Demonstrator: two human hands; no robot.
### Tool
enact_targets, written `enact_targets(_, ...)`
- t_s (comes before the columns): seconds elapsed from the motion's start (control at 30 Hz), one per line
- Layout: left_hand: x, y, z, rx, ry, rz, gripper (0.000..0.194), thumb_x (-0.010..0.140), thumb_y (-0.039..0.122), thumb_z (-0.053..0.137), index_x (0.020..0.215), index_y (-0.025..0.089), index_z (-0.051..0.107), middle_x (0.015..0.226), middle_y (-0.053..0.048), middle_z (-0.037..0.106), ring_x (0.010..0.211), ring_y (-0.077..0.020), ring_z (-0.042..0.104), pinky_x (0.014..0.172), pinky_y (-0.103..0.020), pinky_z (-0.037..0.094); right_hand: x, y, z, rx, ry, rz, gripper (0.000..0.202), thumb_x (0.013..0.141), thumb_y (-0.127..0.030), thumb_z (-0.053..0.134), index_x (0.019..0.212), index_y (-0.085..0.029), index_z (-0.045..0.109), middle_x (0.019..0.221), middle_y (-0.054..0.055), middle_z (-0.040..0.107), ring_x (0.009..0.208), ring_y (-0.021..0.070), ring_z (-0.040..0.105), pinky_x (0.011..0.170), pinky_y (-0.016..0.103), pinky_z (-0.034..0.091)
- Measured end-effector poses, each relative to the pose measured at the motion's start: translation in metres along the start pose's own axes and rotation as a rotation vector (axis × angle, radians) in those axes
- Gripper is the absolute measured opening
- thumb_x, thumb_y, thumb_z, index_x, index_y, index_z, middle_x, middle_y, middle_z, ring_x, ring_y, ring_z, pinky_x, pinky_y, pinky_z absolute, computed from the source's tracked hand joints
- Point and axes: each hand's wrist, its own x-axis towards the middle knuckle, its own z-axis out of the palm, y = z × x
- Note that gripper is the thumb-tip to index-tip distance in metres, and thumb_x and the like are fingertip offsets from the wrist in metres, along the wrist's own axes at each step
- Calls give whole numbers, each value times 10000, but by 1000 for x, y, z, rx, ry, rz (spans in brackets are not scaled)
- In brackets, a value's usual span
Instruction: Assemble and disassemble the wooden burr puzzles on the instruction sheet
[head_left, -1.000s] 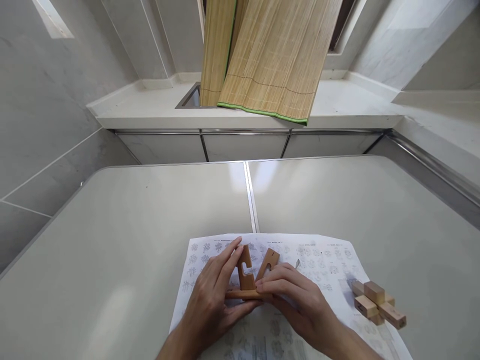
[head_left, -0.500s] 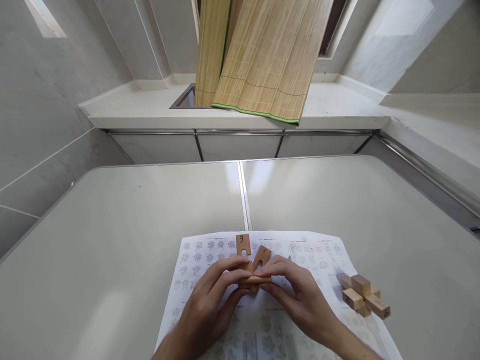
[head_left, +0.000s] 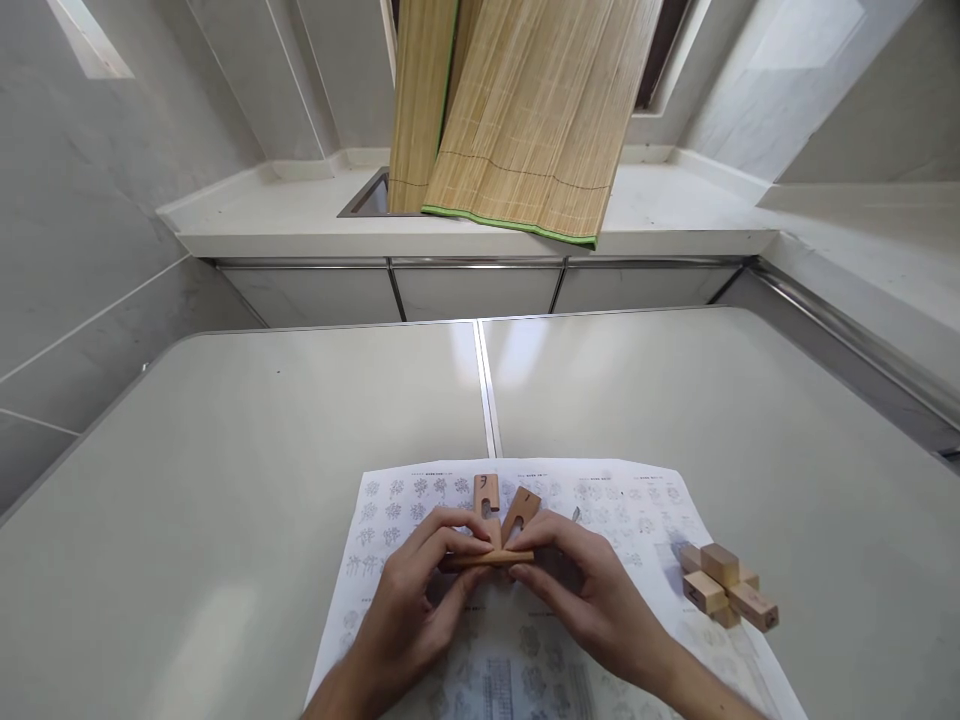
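Over the printed sheet (head_left: 420, 640), both hands pinch flat wooden puzzle pieces between thumb and fingertips. My left hand (head_left: 420, 590) is closed at the left end of a thin horizontal wooden puzzle piece (head_left: 491, 560). My right hand (head_left: 581, 570) grips near that piece's right end. Behind the fingertips, a slotted wooden piece marked with a numeral (head_left: 486, 488) stands up. A second slotted piece (head_left: 523, 505) leans to the right beside it. Fingers partly hide where the pieces meet.
An assembled wooden block puzzle (head_left: 724, 585) sits on the sheet's right edge. The pale table (head_left: 225, 450) has a metal seam (head_left: 486, 390) down its middle. Beyond it are a white counter (head_left: 300, 220), a sink corner (head_left: 369, 200) and a hanging bamboo blind (head_left: 532, 130).
The horizontal piece has shifted left and now sticks out further between the left fingers. The upright numbered piece has dropped slightly. Both hands keep their pinch.
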Motion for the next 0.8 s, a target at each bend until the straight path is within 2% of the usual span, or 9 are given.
enact_targets(0.17, 1, 2, 0, -19, -11, -27, 200, 1027, 112, 547, 1093, 234, 691, 1141, -90, 710, 990, -205, 764, 823, -323, 689, 0, -1, 1, 49, -14, 44, 71, 1017, -289, 670, 1049, -238, 705, 962, 49, 744, 876, 206, 719, 790, 337, 581)
enact_targets(0.27, 1, 5, 0, -18, -17, -28, 257, 1042, 116, 516, 1163, 248, 701, 1197, -97, 720, 1086, -219, 752, 890, -347, 684, 0, -1, 2, 189, -32, 127, 144, 1030, -363, 667, 1061, -226, 696, 957, 57, 740, 864, 211, 742, 786, 346, 609)
enact_targets(0.37, 0, 9, -3, 0, -28, -19, 306, 1003, 112, 574, 1231, 279, 691, 1232, -71, 741, 1178, -228, 731, 990, -378, 655, 1, -1, 0, 367, -52, 216, 207, 1026, -421, 686, 1071, -220, 692, 935, 55, 754, 845, 204, 760, 799, 339, 622)
enact_targets(0.47, -4, 11, -3, 11, -47, -20, 549, 895, 95, 685, 1392, 313, 598, 1301, -47, 744, 1237, -242, 718, 1059, -396, 624, 3, -2, -3, 486, -71, 262, 236, 1013, -442, 714, 1082, -216, 696, 862, 48, 773, 811, 190, 757, 806, 329, 619)
enact_targets(0.53, -6, 8, -1, 29, -54, -5, 667, 869, 92, 715, 1468, 314, 523, 1322, -49, 745, 1211, -238, 736, 1045, -382, 629, 4, -3, -5, 554, -88, 271, 253, 1004, -453, 729, 1081, -214, 698, 808, 42, 774, 786, 187, 754, 800, 329, 618)
enact_targets(0.6, -8, 2, 2, 90, -38, 66, 605, 925, 108, 687, 1471, 298, 508, 1289, -61, 763, 1153, -225, 760, 989, -362, 643, 4, -3, -6, 624, -104, 282, 264, 987, -456, 754, 1064, -209, 701, 787, 38, 772, 763, 183, 752, 786, 326, 617)
enact_targets(0.7, -6, -5, 2, 273, 30, 219, 412, 1029, 115, 588, 1415, 255, 545, 1187, -72, 801, 1084, -215, 776, 898, -342, 633, 3, -1, -5, 712, -127, 303, 264, 965, -437, 787, 1046, -200, 701, 782, 34, 767, 744, 181, 756, 772, 324, 615)
enact_targets(0.8, -2, -7, -4, 419, 49, 315, 304, 1047, 83, 558, 1309, 229, 608, 1154, -71, 815, 1016, -203, 783, 821, -320, 591, 2, 2, -4, 784, -163, 316, 261, 957, -420, 800, 1048, -197, 701, 792, 31, 754, 723, 180, 756, 736, 319, 615)
